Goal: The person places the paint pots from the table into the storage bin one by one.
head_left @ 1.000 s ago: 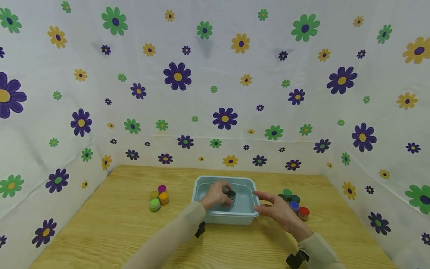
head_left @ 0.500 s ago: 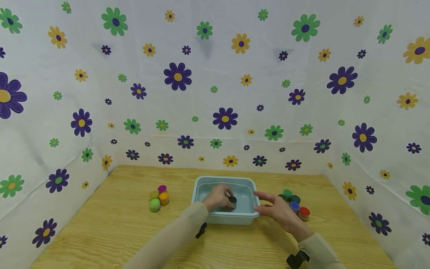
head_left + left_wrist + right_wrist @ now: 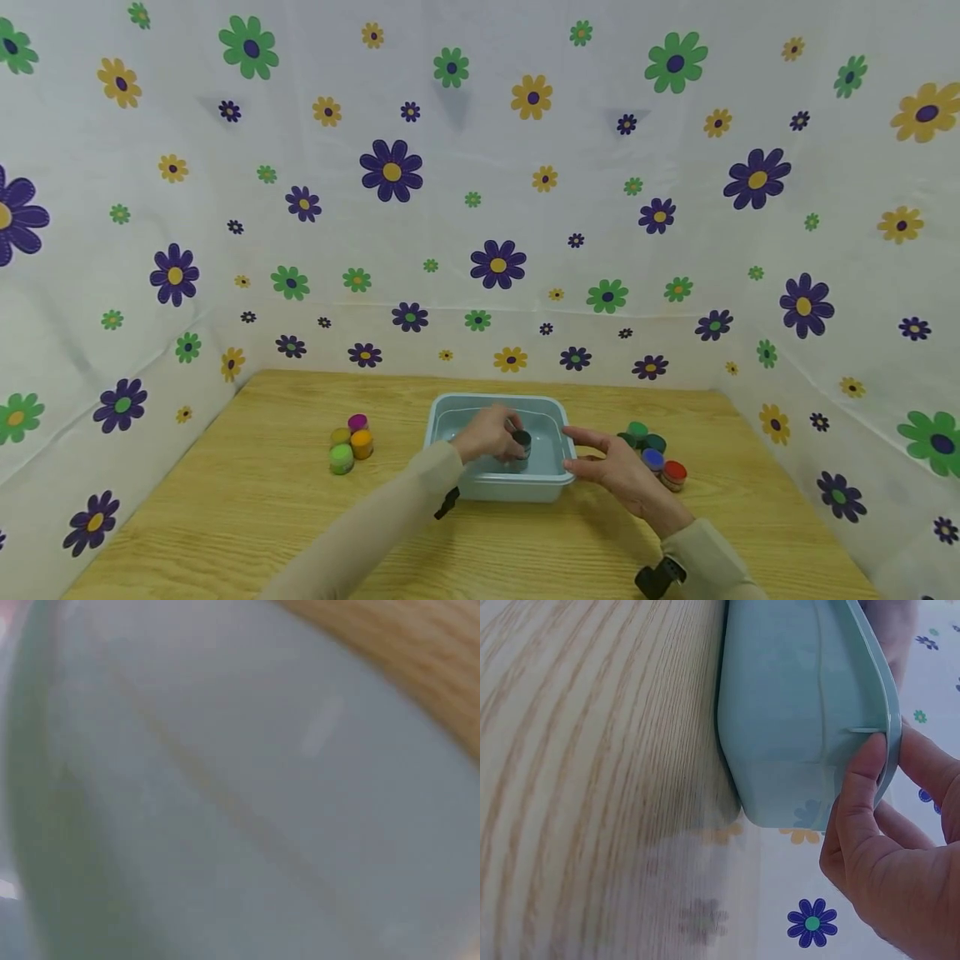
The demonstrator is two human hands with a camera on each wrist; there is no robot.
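Note:
In the head view my left hand (image 3: 489,435) reaches into a pale blue plastic tub (image 3: 517,492). Its fingers hold a small paint jar (image 3: 522,440) with a dark lid, low inside the tub. On the tub's right side, my right hand (image 3: 621,472) pinches the rim. The right wrist view shows that hand (image 3: 900,847) closely, with thumb and fingers on either side of the tub's rim (image 3: 891,712). The left wrist view is filled by the blurred tub wall (image 3: 315,787), and the left hand's grip cannot be made out there.
Left of the tub stand yellow (image 3: 341,437), orange (image 3: 362,444), light green (image 3: 341,458) and magenta (image 3: 357,424) jars. Right of it, near the right hand, are several green jars (image 3: 637,431), a blue one (image 3: 652,461) and a red one (image 3: 673,476). Flowered cloth (image 3: 450,167) encloses the wooden table (image 3: 300,517).
My left hand has lowered the dark-lidded jar inside the tub, then shifted it slightly up and right. The right hand keeps its place on the rim. The head view has turned slightly.

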